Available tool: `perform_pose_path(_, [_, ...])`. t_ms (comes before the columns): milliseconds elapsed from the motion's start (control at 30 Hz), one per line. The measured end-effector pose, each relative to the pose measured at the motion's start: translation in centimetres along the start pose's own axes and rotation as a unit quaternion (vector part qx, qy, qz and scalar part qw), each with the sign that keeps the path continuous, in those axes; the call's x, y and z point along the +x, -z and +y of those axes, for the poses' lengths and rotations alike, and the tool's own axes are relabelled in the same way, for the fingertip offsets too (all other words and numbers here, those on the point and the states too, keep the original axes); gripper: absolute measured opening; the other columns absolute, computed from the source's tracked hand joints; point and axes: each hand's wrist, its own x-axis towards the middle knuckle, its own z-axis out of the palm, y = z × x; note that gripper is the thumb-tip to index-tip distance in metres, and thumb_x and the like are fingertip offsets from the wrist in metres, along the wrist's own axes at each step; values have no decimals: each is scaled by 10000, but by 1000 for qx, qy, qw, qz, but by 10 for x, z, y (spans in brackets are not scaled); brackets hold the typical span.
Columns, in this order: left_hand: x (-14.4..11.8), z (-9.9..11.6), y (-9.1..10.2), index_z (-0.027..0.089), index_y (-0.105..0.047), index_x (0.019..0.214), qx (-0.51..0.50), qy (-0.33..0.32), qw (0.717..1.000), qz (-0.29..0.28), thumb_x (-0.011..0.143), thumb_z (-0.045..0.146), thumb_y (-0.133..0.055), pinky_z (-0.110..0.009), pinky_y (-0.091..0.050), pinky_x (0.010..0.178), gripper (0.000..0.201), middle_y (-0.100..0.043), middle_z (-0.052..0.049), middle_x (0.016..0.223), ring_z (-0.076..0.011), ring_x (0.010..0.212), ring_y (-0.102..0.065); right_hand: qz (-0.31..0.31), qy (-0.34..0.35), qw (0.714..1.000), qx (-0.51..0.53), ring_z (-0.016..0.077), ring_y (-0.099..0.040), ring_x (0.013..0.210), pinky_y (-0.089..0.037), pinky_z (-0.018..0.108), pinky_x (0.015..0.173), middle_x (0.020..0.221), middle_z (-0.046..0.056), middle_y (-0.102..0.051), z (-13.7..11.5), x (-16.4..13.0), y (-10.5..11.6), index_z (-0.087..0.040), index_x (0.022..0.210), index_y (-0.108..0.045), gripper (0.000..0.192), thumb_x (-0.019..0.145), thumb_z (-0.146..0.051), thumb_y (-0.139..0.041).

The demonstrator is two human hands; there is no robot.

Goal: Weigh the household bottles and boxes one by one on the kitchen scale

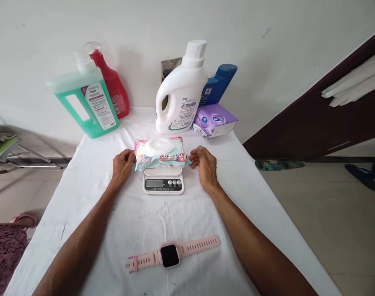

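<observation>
A pack of wet wipes point(163, 158), pink and pale blue with a white oval lid, lies on top of a small white digital kitchen scale point(163, 190). The scale's display looks blank, and the pack hides most of its platform. At the pack's left end, my left hand point(122, 165) is closed with its fingertips on the edge. My right hand point(207, 167) has curled fingers at the opposite end, against the sealed corner. Nearer to me, a pink smartwatch point(170, 255) with a dark screen lies with its strap stretched out on the white cloth.
Along the wall stand a green liquid bottle point(91, 107), a red bottle point(115, 88), a white detergent bottle point(183, 94) and a blue bottle point(216, 86). A purple tissue pack point(216, 117) sits beside them. The white-covered table point(237, 213) ends at the right above slippers point(280, 165).
</observation>
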Motion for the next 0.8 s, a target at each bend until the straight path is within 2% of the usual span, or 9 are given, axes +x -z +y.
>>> perform_pose_path(133, [0,1,0,167,-757,856,-2,0,1000,-2,870,431,-580,-257,-423,599,318,-685,-10,705,-146,648,-576,-29,2,1000,0,178,-641,703,-508,295,613,802,36,-686,1,-2,4,-223,903,-649,628,890,-848,-597])
perform_pose_path(233, [-1,2,1,167,-759,863,-6,5,1000,-3,869,430,-575,-263,-427,612,320,-684,-10,708,-149,649,-572,-82,15,996,-19,266,-708,1027,-594,384,801,1179,117,-719,-10,-2,10,-239,1187,-618,735,814,-871,-665])
perform_pose_path(267, [-2,3,1,168,-759,865,-6,6,1000,-3,870,429,-573,-264,-430,618,320,-686,-11,713,-150,653,-573,-109,29,993,-34,303,-683,1172,-602,433,888,1340,143,-673,-17,-2,11,-255,1303,-577,818,777,-868,-712])
perform_pose_path(333, [-2,4,1,170,-759,875,-5,9,1000,-6,867,434,-583,-267,-437,628,318,-695,-15,735,-155,666,-579,-168,74,979,-84,361,-545,1422,-559,532,1056,1593,161,-499,-38,0,10,-303,1500,-454,1013,711,-822,-821])
perform_pose_path(400, [-3,5,2,174,-747,851,-10,9,1000,-12,855,453,-614,-272,-448,638,309,-706,-23,756,-163,682,-589,-220,135,954,-151,391,-390,1557,-472,594,1177,1707,154,-345,-60,4,3,-338,1616,-339,1191,658,-744,-918])
perform_pose_path(500, [-4,7,5,183,-689,742,-27,2,999,-24,912,548,-566,-297,-491,689,421,-705,-53,743,-189,712,-610,-289,202,906,-236,423,-261,1621,-326,633,1288,1736,172,-267,-84,11,-13,-319,1695,-239,1407,567,-653,-1010])
perform_pose_path(567, [-5,10,8,182,-688,747,-43,1,999,-32,973,638,-460,-325,-524,743,558,-730,-84,778,-217,758,-643,-327,207,879,-277,434,-269,1614,-286,642,1305,1718,194,-292,-89,16,-22,-293,1717,-203,1470,545,-578,-1042])
perform_pose_path(667, [-7,16,12,173,-715,814,-48,-1,998,-41,974,758,-405,-355,-543,782,681,-764,-116,857,-258,834,-682,-352,196,859,-315,423,-352,1569,-320,630,1283,1671,212,-370,-87,22,-28,-259,1718,-225,1419,580,-461,-1047])
perform_pose_path(800, [-11,28,13,190,-657,740,-25,-13,998,-54,954,827,-404,-370,-550,808,718,-744,-107,841,-253,801,-648,-357,197,853,-325,403,-447,1493,-396,602,1235,1574,206,-486,-80,26,-29,-220,1667,-355,1265,614,-427,-1025])
